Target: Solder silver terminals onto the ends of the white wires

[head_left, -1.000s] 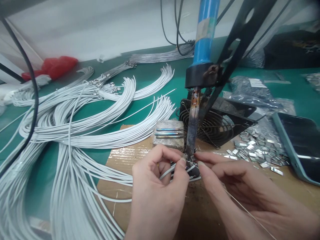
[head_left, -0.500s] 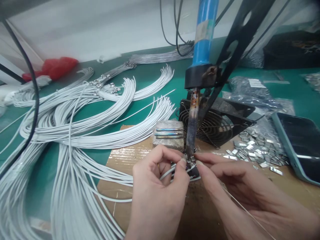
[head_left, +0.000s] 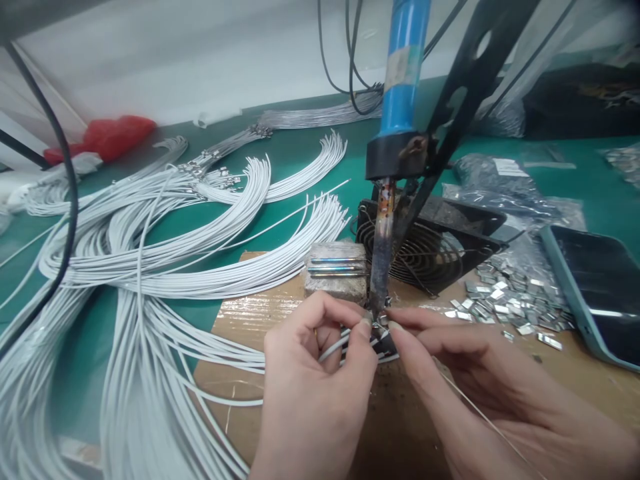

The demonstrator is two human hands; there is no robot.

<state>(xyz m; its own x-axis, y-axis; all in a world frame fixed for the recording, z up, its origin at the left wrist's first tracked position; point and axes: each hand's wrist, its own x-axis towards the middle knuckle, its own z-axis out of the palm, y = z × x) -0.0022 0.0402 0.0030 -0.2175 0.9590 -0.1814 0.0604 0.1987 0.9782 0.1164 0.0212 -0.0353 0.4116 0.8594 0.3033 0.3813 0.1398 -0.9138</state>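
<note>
My left hand point(head_left: 320, 383) is closed, thumb and forefinger pinching a white cable point(head_left: 334, 347) close to its end. Facing it, my right hand point(head_left: 465, 380) pinches a thin solder wire point(head_left: 485, 420) that trails back across the palm. Between the fingertips sits a small shiny metal piece point(head_left: 383, 321); which fingers bear it is hard to tell. The dark tip of a blue-handled soldering iron point(head_left: 381, 267), fixed upright in a black bracket point(head_left: 453, 100), comes down right at the fingertips. More white cable ends lie under my left hand.
Large bundles of white cables point(head_left: 125, 267) cover the left side. Behind my hands are a block with metal rods point(head_left: 336, 287) and a black fan point(head_left: 425, 250). Small metal parts point(head_left: 520, 303), a phone point(head_left: 595, 287) and plastic bags point(head_left: 500, 180) lie to the right. Cardboard point(head_left: 240, 393) lies beneath.
The soldering iron sits slightly lower and further left, its tip closer to the metal piece. Both hands keep their grip and have barely moved; the view has shifted a little.
</note>
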